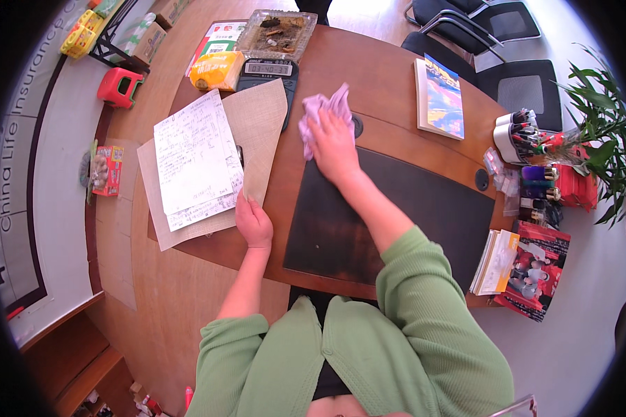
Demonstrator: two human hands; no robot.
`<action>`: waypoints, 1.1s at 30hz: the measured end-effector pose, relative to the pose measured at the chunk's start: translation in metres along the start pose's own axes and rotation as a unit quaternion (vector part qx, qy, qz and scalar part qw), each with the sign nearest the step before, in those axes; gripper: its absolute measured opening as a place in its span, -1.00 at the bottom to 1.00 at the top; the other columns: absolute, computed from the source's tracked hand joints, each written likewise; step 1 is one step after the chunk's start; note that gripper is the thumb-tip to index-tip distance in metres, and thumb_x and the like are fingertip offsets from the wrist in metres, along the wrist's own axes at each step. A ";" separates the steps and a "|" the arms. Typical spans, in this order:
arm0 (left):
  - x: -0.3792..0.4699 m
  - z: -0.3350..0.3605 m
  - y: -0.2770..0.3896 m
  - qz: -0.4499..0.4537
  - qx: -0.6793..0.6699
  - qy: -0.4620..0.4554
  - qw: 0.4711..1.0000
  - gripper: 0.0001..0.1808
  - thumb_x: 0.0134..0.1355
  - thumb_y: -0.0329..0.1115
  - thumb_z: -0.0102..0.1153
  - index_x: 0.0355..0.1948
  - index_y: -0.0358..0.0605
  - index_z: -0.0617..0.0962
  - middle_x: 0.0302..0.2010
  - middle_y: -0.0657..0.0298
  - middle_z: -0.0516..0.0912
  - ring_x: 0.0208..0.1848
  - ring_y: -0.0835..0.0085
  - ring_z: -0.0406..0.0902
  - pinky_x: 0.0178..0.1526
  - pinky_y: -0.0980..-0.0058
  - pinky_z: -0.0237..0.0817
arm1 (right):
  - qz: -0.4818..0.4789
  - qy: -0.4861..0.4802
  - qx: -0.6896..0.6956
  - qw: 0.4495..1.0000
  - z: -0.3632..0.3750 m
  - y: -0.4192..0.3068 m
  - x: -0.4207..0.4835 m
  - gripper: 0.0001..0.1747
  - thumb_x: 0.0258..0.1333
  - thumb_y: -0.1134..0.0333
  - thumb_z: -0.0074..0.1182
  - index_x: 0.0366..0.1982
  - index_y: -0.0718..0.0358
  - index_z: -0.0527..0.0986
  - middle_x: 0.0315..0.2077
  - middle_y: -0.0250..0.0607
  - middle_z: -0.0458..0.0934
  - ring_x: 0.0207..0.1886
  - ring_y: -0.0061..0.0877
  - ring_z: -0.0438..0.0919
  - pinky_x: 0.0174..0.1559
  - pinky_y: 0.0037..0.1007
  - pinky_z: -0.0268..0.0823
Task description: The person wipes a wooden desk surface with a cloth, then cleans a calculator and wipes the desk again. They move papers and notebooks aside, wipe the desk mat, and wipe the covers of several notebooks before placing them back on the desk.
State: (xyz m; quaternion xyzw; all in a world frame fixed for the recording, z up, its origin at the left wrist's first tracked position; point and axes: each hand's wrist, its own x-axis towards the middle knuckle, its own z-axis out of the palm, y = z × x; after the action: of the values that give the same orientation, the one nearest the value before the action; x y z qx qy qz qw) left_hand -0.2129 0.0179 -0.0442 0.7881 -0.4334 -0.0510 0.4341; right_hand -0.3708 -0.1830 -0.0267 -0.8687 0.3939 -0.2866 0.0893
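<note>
My right hand presses a crumpled light-purple cloth onto the brown wooden desk, just beyond the black desk pad's left far corner. The fingers are spread over the cloth. At the desk's left side, my left hand grips the near edge of a beige woven-textured folder or mat, whose right part is lifted and bent. Loose sheets with handwriting lie on it. A small dark object, mostly hidden, shows at the sheets' right edge.
Beyond the folder are a black calculator, a yellow tissue pack and a clear tray with brown debris. A book, a white pen holder, stacked booklets and a leafy plant are rightward. Black chairs stand beyond.
</note>
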 end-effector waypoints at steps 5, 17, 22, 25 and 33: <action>-0.003 0.004 -0.005 0.013 0.019 0.025 0.999 -0.64 0.47 -0.41 -0.12 0.18 -0.36 0.51 0.00 -0.16 0.64 0.03 -0.14 0.58 0.10 0.14 0.39 | -0.035 -0.051 0.075 0.995 -0.056 -0.048 -0.084 -0.46 0.06 0.42 0.21 0.15 0.16 0.52 0.21 0.07 0.48 0.29 -0.04 0.45 0.33 -0.10 0.28; 0.000 0.002 -0.005 0.024 0.021 0.016 0.999 -0.63 0.46 -0.42 -0.13 0.18 -0.40 0.50 -0.02 -0.19 0.64 0.02 -0.17 0.58 0.09 0.12 0.40 | 0.145 0.083 0.112 0.980 -0.092 0.032 -0.005 -0.62 0.20 0.42 0.17 0.07 0.08 0.52 0.11 -0.10 0.50 0.08 -0.05 0.54 0.10 -0.11 0.44; 0.001 0.001 -0.002 0.013 0.026 0.006 1.000 -0.63 0.46 -0.42 -0.12 0.18 -0.39 0.51 -0.02 -0.18 0.65 0.01 -0.16 0.59 0.08 0.13 0.40 | 0.180 0.035 -0.033 0.982 -0.039 0.069 0.040 -0.71 0.16 0.36 0.18 -0.05 0.06 0.62 0.12 -0.22 0.52 0.22 -0.12 0.43 0.18 -0.16 0.39; 0.001 -0.002 0.004 0.001 0.016 -0.005 1.000 -0.63 0.46 -0.42 -0.12 0.18 -0.38 0.52 -0.01 -0.17 0.65 0.01 -0.15 0.59 0.08 0.14 0.41 | 0.158 0.038 -0.083 0.983 -0.008 0.069 0.053 -0.73 0.12 0.39 0.15 -0.10 0.09 0.65 0.11 -0.22 0.53 0.23 -0.17 0.41 0.20 -0.19 0.37; -0.002 0.001 0.000 0.014 0.021 0.003 1.000 -0.62 0.45 -0.44 -0.11 0.20 -0.37 0.51 0.03 -0.15 0.64 0.05 -0.12 0.59 0.11 0.17 0.41 | -0.003 0.023 -0.087 0.996 0.006 0.014 0.028 -0.67 0.03 0.39 0.16 -0.09 0.08 0.65 0.00 -0.19 0.57 0.07 -0.16 0.52 0.10 -0.17 0.42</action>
State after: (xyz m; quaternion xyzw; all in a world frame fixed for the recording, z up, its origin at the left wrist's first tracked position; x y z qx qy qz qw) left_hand -0.2148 0.0185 -0.0451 0.7912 -0.4439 -0.0333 0.4193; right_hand -0.3611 -0.2136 -0.0251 -0.8675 0.4168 -0.2716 0.0033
